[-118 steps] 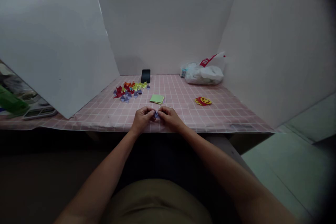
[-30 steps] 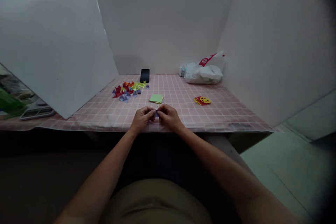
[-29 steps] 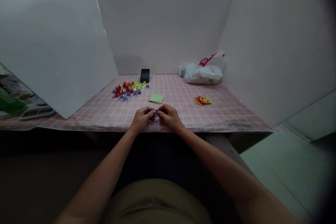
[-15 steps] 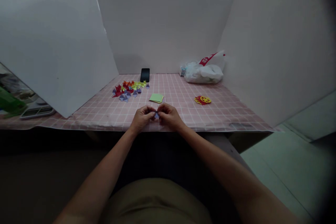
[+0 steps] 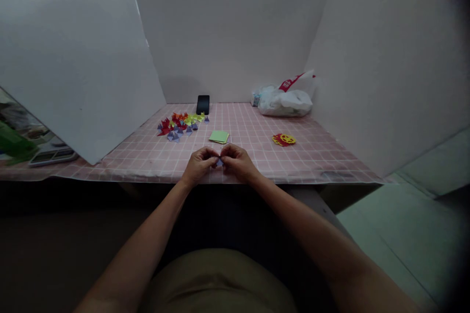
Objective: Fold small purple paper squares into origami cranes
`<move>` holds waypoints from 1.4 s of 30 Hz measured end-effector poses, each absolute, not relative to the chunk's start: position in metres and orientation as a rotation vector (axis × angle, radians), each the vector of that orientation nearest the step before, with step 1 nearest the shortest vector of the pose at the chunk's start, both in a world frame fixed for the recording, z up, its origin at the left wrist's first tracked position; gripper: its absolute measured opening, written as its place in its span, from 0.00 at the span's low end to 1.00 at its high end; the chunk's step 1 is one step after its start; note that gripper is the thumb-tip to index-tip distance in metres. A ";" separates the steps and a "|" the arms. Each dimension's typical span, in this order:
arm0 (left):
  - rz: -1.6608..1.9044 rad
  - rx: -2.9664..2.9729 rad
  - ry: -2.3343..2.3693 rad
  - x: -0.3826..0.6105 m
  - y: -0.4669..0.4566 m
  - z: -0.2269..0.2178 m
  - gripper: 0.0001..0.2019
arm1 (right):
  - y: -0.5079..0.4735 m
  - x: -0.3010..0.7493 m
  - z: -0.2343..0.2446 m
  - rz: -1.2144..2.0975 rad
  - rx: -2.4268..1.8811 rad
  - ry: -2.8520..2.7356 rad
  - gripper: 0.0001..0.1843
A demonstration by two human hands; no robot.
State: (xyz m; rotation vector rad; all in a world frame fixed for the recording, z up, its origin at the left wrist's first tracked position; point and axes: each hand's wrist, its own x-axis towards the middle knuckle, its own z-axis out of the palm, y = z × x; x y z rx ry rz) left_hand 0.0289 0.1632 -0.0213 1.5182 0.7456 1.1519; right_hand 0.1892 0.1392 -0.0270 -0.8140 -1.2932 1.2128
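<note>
Between my two hands, close to the table's front edge, is a small folded purple paper (image 5: 220, 162). My left hand (image 5: 200, 163) pinches its left side with thumb and fingertips. On the other side my right hand (image 5: 238, 161) pinches it too, and the fingertips of both hands nearly meet. Much of the paper is hidden by the fingers. Just beyond the hands lies a stack of square paper sheets (image 5: 219, 136), light green on top. Farther left is a cluster of folded paper pieces (image 5: 179, 122) in red, orange, yellow and purple.
A black phone (image 5: 203, 104) leans at the back. On the right lie red and yellow cutout shapes (image 5: 284, 140), with a white plastic bag (image 5: 285, 101) behind them. White panels (image 5: 235, 34) enclose the pink checked tablecloth (image 5: 249, 122). A scale (image 5: 53, 155) sits at far left.
Both hands stay in nearly the same place, still pinching the purple paper. Only a very slight shift of the fingers shows.
</note>
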 end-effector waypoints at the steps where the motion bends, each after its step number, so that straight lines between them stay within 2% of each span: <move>1: 1.154 1.519 0.745 0.029 0.163 -0.021 0.06 | 0.139 0.189 -0.026 1.227 -0.802 -1.279 0.07; 12: 1.128 1.531 0.736 0.029 0.161 -0.018 0.08 | 0.137 0.190 -0.023 1.215 -0.839 -1.358 0.09; 20: 1.140 1.511 0.738 0.029 0.161 -0.020 0.05 | 0.138 0.189 -0.026 1.225 -0.821 -1.287 0.08; 31: 1.144 1.519 0.727 0.028 0.161 -0.020 0.06 | 0.138 0.192 -0.026 1.286 -0.761 -1.287 0.12; 42: 1.035 1.456 0.768 0.031 0.162 -0.020 0.10 | 0.138 0.190 -0.027 1.136 -0.845 -1.352 0.08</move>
